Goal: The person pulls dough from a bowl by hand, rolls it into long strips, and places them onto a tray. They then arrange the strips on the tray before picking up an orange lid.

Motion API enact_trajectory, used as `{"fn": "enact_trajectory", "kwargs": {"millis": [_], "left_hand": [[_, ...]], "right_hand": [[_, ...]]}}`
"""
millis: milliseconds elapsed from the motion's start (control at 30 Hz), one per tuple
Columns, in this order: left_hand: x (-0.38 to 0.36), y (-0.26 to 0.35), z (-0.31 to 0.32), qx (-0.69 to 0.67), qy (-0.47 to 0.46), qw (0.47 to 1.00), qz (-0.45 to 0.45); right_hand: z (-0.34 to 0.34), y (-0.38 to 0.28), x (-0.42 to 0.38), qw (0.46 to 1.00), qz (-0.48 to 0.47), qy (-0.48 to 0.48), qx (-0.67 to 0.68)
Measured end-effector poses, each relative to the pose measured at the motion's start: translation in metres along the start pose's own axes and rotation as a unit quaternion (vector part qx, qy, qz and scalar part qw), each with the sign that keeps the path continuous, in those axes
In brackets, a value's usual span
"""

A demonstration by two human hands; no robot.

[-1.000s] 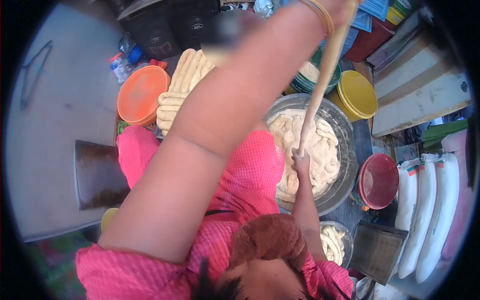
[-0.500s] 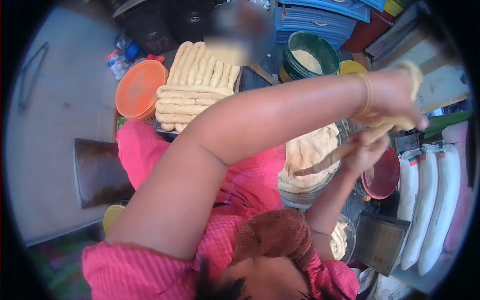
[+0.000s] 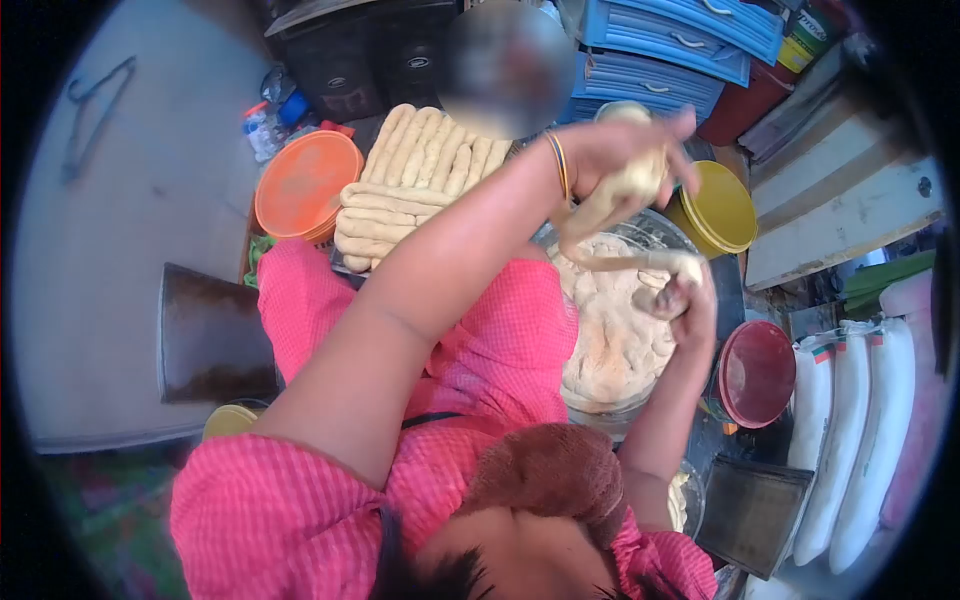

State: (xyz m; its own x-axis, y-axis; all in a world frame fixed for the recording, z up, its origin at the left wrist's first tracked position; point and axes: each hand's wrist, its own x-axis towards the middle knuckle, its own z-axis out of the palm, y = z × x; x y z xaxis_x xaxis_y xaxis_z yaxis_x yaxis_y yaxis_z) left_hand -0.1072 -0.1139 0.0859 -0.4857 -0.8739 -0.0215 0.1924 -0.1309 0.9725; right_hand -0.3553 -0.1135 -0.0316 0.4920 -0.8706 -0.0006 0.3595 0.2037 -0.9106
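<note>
A twisted strip of pale dough (image 3: 610,205) stretches between my two hands, over a wide basin (image 3: 600,412) holding a large mass of dough (image 3: 610,345). My left hand (image 3: 625,160) is farther forward, its fingers partly spread and blurred, with the strip's thicker part hanging against the palm. Above the basin's right side, my right hand (image 3: 692,305) is closed round the strip's other end. Beyond my left forearm lie rows of long dough rolls (image 3: 425,150), some lengthwise and some crosswise, partly covered by the arm.
An orange lid (image 3: 308,185) is left of the rolls. Right of the basin are a yellow-lidded bucket (image 3: 718,208), a red bucket (image 3: 757,373) and long white sacks (image 3: 845,440). Blue drawers (image 3: 650,75) and black cabinets (image 3: 375,60) stand at the back.
Both hands have come back from the far right to above the basin, my left hand moving farthest. The strip now sags between them, and the view has shifted slightly.
</note>
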Motion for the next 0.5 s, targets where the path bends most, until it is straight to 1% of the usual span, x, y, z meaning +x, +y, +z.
{"fn": "enact_trajectory", "kwargs": {"millis": [33, 100, 133, 167, 200, 233, 267, 300, 333, 367, 400, 433, 467, 500], "left_hand": [[0.005, -0.021, 0.005, 0.062, -0.016, 0.996, -0.057], [0.003, -0.040, 0.022, 0.092, -0.091, 0.978, -0.164], [0.004, -0.041, 0.029, 0.067, -0.111, 0.980, -0.153], [0.005, -0.039, 0.036, 0.041, -0.127, 0.981, -0.143], [0.013, -0.045, 0.040, 0.000, -0.096, 0.994, -0.047], [0.019, -0.048, 0.038, -0.049, -0.075, 0.996, 0.013], [0.023, -0.045, 0.041, -0.075, -0.038, 0.995, 0.055], [0.028, -0.041, 0.042, -0.100, -0.002, 0.990, 0.096], [0.032, -0.035, 0.040, -0.097, 0.007, 0.990, 0.100], [0.036, -0.030, 0.039, -0.134, 0.040, 0.979, 0.148], [0.034, -0.026, 0.037, -0.173, 0.072, 0.963, 0.195], [0.027, -0.020, 0.031, -0.174, 0.077, 0.962, 0.194], [0.017, -0.013, 0.021, -0.163, 0.102, 0.955, 0.227], [0.008, -0.007, 0.008, -0.150, 0.126, 0.946, 0.260]], "right_hand": [[0.017, -0.024, 0.004, 0.999, -0.022, -0.012, -0.041], [0.050, -0.058, 0.005, 0.992, -0.047, -0.021, -0.115], [0.048, -0.067, 0.007, 0.989, -0.040, -0.052, -0.131], [0.054, -0.074, 0.006, 0.989, -0.040, -0.058, -0.133], [0.062, -0.078, 0.002, 0.967, -0.087, 0.005, -0.239], [0.068, -0.079, -0.003, 0.929, -0.134, 0.067, -0.339], [0.057, -0.073, -0.006, 0.905, -0.153, 0.094, -0.386], [0.045, -0.058, -0.008, 0.854, -0.188, 0.134, -0.467], [0.035, -0.040, -0.009, 0.792, -0.222, 0.175, -0.540], [0.030, -0.021, -0.011, 0.789, -0.188, 0.220, -0.542], [0.011, 0.006, -0.008, 0.759, -0.124, 0.272, -0.578], [-0.007, 0.036, -0.005, 0.734, -0.191, 0.258, -0.599], [-0.008, 0.049, -0.002, 0.806, -0.093, 0.245, -0.531], [-0.004, 0.054, 0.002, 0.862, 0.005, 0.228, -0.453]]}}
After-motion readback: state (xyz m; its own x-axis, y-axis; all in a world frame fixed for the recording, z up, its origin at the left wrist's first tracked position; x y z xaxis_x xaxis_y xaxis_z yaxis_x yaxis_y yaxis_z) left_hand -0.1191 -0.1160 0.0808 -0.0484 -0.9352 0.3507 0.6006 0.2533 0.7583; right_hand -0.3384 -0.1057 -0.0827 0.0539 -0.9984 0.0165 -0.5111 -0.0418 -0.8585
